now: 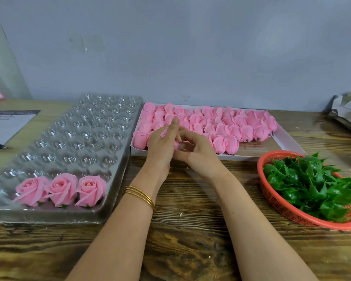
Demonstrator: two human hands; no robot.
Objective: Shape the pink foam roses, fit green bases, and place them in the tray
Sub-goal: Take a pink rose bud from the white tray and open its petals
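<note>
on the table (pixel 190 230), left of the white box (pixel 288 138) of pink buds (pixel 227 122), lies the clear tray (pixel 85 126) with three finished roses (pixel 62 188) in its nearest row. right of the box sits the red basket (pixel 282 211) of green bases (pixel 312 185). over the box's near edge, left hand (pixel 162 147) and right hand (pixel 199 151) meet, gripping one pink rose (pixel 164 133).
</note>
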